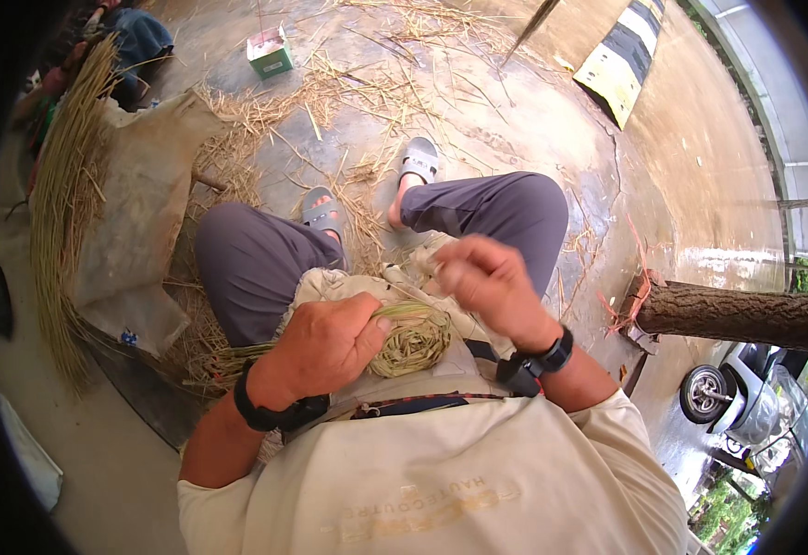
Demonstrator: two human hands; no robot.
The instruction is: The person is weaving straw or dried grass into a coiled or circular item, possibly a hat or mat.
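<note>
A round coil of greenish straw (413, 342) lies in my lap, on a pale cloth (322, 285). My left hand (328, 347) is closed on its left edge, with the thumb pressed on top. Loose stalks (219, 365) stick out behind the left wrist. Raised to the right of the coil, apart from it, my right hand (485, 285) has its fingers drawn together in a pinch. Whatever is between those fingertips is too small to make out. Both wrists wear black bands.
A long bundle of straw (57, 231) lies at the left on a pale sheet (135, 213). Straw litters the floor around my sandals. Further off are a green box (269, 54) and a person (140, 46). A tree trunk (727, 313) and a scooter (746, 398) are at the right.
</note>
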